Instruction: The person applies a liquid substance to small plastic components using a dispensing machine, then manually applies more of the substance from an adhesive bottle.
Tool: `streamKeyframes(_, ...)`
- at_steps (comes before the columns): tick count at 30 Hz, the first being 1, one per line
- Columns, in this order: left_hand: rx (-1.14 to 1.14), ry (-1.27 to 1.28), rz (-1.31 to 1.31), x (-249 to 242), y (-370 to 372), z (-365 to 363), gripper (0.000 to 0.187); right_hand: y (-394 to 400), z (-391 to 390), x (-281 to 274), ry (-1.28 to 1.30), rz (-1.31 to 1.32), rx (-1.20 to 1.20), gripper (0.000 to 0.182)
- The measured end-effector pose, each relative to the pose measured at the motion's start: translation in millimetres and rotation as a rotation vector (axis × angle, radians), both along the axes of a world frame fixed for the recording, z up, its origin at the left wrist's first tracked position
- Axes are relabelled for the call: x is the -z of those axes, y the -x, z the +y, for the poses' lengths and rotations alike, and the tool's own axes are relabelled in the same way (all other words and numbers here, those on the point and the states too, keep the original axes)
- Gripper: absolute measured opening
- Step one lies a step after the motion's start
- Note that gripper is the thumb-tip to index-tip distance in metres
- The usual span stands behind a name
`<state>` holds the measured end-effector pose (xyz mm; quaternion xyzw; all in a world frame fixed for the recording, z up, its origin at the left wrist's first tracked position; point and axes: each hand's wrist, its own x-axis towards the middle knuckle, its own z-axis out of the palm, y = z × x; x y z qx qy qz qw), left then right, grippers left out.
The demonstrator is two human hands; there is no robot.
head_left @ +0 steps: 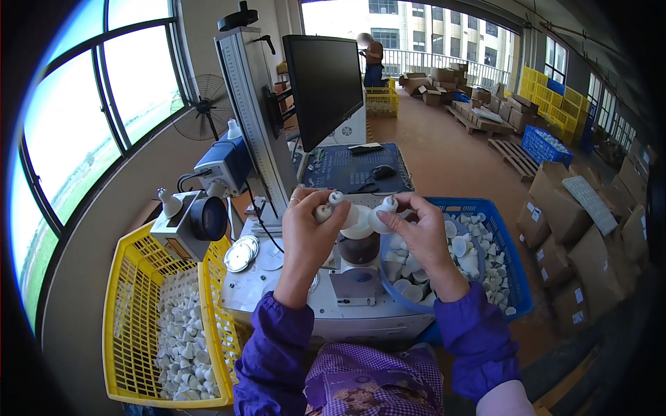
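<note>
My left hand [305, 229] is closed around white spotlight bulbs [324, 212], their small pin bases showing between thumb and fingers. Between finger and thumb, my right hand [424, 236] pinches another white spotlight bulb [388, 204], base upward. Both hands are raised over a round dark fixture [359, 251] on the machine bench. A pale rounded piece [357, 220] shows between the hands, partly hidden by them. Beside my right wrist, a clear round tub [397, 295] of white bulb parts sits in a blue crate [515, 281].
At left, a yellow crate [123, 322] holds many bulbs. A machine head with a dark lens [208, 218] juts over the bench near a metal column [257, 118]. Behind are a monitor [322, 87] and a mouse [383, 172]. Cardboard boxes [565, 197] stand right; a person [373, 59] stands farther back.
</note>
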<state>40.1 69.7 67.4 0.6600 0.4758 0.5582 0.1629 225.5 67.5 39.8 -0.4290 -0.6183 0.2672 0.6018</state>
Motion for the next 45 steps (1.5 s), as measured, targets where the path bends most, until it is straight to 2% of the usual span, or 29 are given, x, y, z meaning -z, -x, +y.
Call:
streamKeyframes(2,0.011,-0.041,-0.063,11,11,-14,0.026,13,14,-1,-0.109,-0.079,-0.021,0.03)
streamKeyframes(4,0.032,-0.025,-0.238,24,21,-29,0.025,23,26,4,-0.113,-0.106,-0.026,0.031)
streamKeyframes(5,0.029,-0.026,-0.236,31,24,-35,0.025,27,30,6,-0.118,-0.139,-0.033,0.031)
streamKeyframes(7,0.093,0.077,-0.326,46,30,-45,0.024,31,34,9,-0.159,-0.195,0.007,0.031)
streamKeyframes(18,0.194,0.281,-0.415,94,19,-71,0.021,42,26,11,-0.212,-0.311,0.177,0.031)
streamKeyframes(23,0.231,0.277,-0.407,114,15,-76,0.02,43,26,12,-0.183,-0.267,0.17,0.031)
streamKeyframes(28,0.262,0.416,-0.474,115,8,-85,0.015,44,28,16,-0.188,-0.246,0.18,0.031)
streamKeyframes(34,0.299,0.395,-0.416,132,2,-90,0.018,21,25,18,-0.231,-0.262,0.115,0.033)
streamKeyframes(36,0.316,0.451,-0.438,137,3,-99,0.017,-8,14,21,-0.101,-0.05,0.071,0.032)
streamKeyframes(38,0.326,0.495,-0.469,145,5,-103,0.017,-53,7,39,-0.04,-0.239,0.18,0.027)
streamKeyframes(40,0.291,0.571,-0.433,158,6,-107,0.016,-86,-19,48,0.201,-0.478,0.29,0.018)
streamKeyframes(42,0.298,0.576,-0.414,167,2,-109,0.015,-107,-41,71,0.195,-0.777,0.299,0.022)
streamKeyframes(43,0.309,0.599,-0.431,167,-1,-111,0.015,-109,-50,80,0.204,-0.782,0.307,0.022)
streamKeyframes(45,0.324,0.627,-0.449,169,-7,-114,0.014,-109,-66,90,0.303,-0.987,0.353,0.03)
